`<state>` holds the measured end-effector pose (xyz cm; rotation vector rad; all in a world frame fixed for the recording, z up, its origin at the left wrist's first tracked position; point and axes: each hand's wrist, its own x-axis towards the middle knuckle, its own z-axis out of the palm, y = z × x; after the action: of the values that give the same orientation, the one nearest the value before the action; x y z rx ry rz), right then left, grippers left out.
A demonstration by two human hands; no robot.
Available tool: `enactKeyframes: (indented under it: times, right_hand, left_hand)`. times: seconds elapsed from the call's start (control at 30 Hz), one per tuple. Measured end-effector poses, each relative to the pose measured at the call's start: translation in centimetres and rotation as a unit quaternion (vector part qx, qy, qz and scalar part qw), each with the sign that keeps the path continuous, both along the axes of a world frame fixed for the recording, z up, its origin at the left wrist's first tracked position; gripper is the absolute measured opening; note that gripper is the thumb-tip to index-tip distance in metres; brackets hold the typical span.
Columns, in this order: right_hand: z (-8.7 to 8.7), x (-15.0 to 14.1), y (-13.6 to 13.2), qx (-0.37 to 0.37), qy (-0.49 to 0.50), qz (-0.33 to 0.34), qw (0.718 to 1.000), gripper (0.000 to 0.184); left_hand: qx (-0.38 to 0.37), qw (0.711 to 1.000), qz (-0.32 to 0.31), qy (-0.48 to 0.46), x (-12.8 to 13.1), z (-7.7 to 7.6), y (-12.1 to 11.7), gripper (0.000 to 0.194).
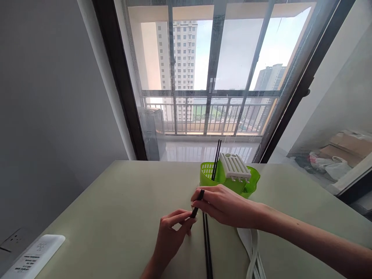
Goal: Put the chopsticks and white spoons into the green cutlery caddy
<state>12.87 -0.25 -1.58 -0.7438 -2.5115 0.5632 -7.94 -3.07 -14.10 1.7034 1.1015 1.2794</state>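
Note:
Both my hands grip a pair of black chopsticks [198,202], seen nearly end-on above the table. My left hand [171,234] pinches the lower part between thumb and fingers. Around the upper part, my right hand [225,205] is closed. Below them, more black chopsticks [207,248] lie on the table, pointing away from me. White spoons [252,255], partly hidden by my right forearm, lie to their right. Just beyond my right hand stands a green cutlery holder [207,181] with two dark chopsticks [216,159] upright in its left compartment.
A white slotted knife rack [235,167] sits atop the middle of the holder. The pale table [116,209] ends before a glass sliding door [238,58]. At the table's left edge lies a white power strip [40,252]. Cardboard and bags [340,162] are piled beyond on the right.

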Motion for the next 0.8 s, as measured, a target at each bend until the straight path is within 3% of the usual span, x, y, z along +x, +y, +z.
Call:
enactKeyframes:
  times: [0.2, 0.4, 0.53, 0.7, 0.8]
  right_hand:
    - [0.1, 0.1, 0.6, -0.003, 0.064, -0.064, 0.996, 0.034]
    - [1.2, 0.8, 1.0, -0.015, 0.111, -0.06, 0.992, 0.046]
    - [3.9, 3.2, 2.7, -0.069, 0.207, -0.1, 0.971, 0.047]
    - [8.1, 6.6, 6.2, 0.014, 0.265, -0.19, 0.945, 0.053]
    - [8.3, 7.4, 8.3, 0.028, 0.23, -0.217, 0.948, 0.062]
  left_hand:
    - [-0.026, 1.0, -0.005, 0.007, -0.2, -0.4, 0.6, 0.017]
    - [-0.104, 0.994, -0.015, 0.015, -0.3, -1.2, 0.8, 0.02]
    - [-0.154, 0.986, -0.013, 0.06, -0.2, -1.3, 0.8, 0.028]
    - [-0.165, 0.98, 0.0, 0.115, -0.1, -0.6, 0.7, 0.034]
    - [-0.165, 0.978, -0.006, 0.129, -0.1, -0.8, 0.7, 0.038]
